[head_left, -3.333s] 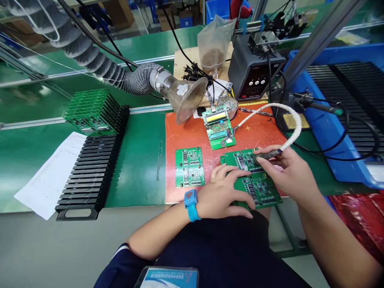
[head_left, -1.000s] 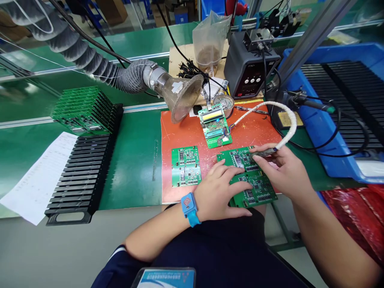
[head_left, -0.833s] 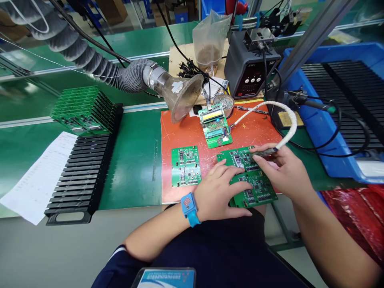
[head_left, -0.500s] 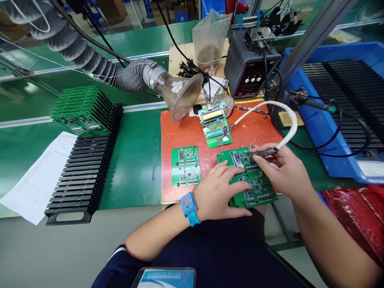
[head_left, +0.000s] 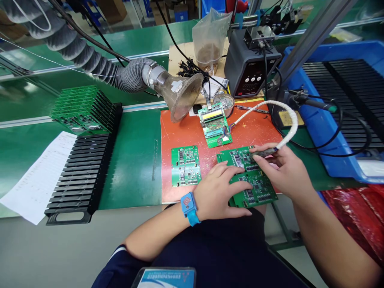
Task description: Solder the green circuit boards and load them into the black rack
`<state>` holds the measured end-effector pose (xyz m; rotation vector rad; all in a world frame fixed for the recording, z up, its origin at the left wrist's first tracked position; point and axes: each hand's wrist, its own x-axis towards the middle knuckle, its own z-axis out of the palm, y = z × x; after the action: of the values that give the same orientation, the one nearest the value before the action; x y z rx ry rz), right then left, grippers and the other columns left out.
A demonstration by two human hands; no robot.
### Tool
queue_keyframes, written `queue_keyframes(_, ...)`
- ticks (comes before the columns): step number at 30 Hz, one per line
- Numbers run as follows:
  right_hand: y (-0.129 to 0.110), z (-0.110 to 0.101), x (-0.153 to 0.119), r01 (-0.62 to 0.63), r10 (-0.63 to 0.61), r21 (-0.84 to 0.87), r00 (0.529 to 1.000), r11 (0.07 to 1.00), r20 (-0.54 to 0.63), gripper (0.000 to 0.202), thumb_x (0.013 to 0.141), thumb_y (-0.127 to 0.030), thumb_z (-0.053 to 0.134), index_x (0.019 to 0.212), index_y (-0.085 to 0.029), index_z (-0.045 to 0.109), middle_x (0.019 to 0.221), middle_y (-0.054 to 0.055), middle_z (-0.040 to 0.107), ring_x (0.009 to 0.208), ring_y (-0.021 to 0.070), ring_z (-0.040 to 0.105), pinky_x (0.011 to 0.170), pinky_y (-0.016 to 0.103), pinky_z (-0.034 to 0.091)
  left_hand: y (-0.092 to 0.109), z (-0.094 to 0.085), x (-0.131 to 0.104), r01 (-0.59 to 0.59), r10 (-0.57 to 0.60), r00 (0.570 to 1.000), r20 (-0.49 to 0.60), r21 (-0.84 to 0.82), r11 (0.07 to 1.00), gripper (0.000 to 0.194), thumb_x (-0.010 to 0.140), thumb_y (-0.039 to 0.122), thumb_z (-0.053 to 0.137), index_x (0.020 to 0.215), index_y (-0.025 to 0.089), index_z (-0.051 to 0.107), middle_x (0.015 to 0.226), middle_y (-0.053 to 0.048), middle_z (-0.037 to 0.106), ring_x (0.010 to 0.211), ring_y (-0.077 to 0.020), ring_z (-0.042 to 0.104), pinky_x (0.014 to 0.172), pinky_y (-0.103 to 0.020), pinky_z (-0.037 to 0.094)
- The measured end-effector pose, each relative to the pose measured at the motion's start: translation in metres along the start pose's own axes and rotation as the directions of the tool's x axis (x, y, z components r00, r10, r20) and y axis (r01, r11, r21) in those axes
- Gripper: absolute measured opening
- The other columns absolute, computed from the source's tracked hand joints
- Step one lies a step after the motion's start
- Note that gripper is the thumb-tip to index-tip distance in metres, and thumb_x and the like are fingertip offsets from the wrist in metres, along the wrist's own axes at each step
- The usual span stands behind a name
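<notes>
Under both hands lies a green circuit board (head_left: 258, 186), which appears stacked on another at the front edge of the orange mat. My left hand (head_left: 220, 192) rests on its left side, fingers spread and holding nothing. In my right hand (head_left: 280, 168) is a dark probe (head_left: 264, 153), pinched between thumb and fingers, its tip down at the board's upper part. A white-wrapped cable (head_left: 295, 120) loops from the probe to a small programmer board (head_left: 215, 126) with a lit yellow display. Left of my left hand lies another circuit board (head_left: 186, 166).
A black slotted rack (head_left: 79, 172) holds upright green boards (head_left: 81, 110) at the left, beside a paper sheet (head_left: 39, 176). A fume extraction funnel (head_left: 186, 98) hangs over the mat. A soldering station (head_left: 252, 66) stands behind; a blue bin (head_left: 339, 148) sits at the right.
</notes>
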<state>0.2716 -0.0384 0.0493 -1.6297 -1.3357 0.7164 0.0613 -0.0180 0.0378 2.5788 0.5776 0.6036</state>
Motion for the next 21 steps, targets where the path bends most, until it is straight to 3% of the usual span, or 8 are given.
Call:
queue_keyframes(14,-0.0037,-0.0018,0.002,0.054,-0.056,-0.082,0.998,0.995,-0.017,0.02,0.083,-0.035,0.066,0.097,-0.023,0.061,0.097,0.005,0.07,0.089,0.0213,0.067,0.084,0.038,0.055,0.0005,-0.0014,0.0007,0.006,-0.006,1.0,0.026,0.011,1.0,0.053,0.079,0.061,0.065,0.117,0.024,0.062,0.134,-0.011,0.052,0.125,-0.0267,0.048,0.115,-0.049,0.03)
queue_keyframes(17,-0.008,-0.0021,0.0053,0.056,-0.059,-0.129,0.998,0.99,-0.017,0.019,0.08,-0.036,0.066,0.093,-0.022,0.062,0.091,0.006,0.071,0.08,0.0201,0.067,0.073,0.034,0.057,0.0011,-0.0025,0.0016,0.009,-0.01,0.999,0.046,0.011,1.0,0.051,0.08,0.06,0.064,0.117,0.024,0.062,0.134,-0.011,0.051,0.125,-0.0272,0.047,0.114,-0.05,0.03)
queue_keyframes(21,-0.0066,-0.0003,0.0091,0.001,0.001,-0.048,1.0,0.999,0.026,0.024,0.077,-0.039,0.068,0.091,-0.021,0.061,0.087,0.006,0.071,0.069,0.0181,0.066,0.058,0.028,0.055,0.0013,-0.0024,0.0022,0.006,-0.006,0.999,0.036,0.018,1.0,0.051,0.079,0.059,0.065,0.116,0.024,0.062,0.133,-0.011,0.052,0.124,-0.0269,0.048,0.114,-0.05,0.03)
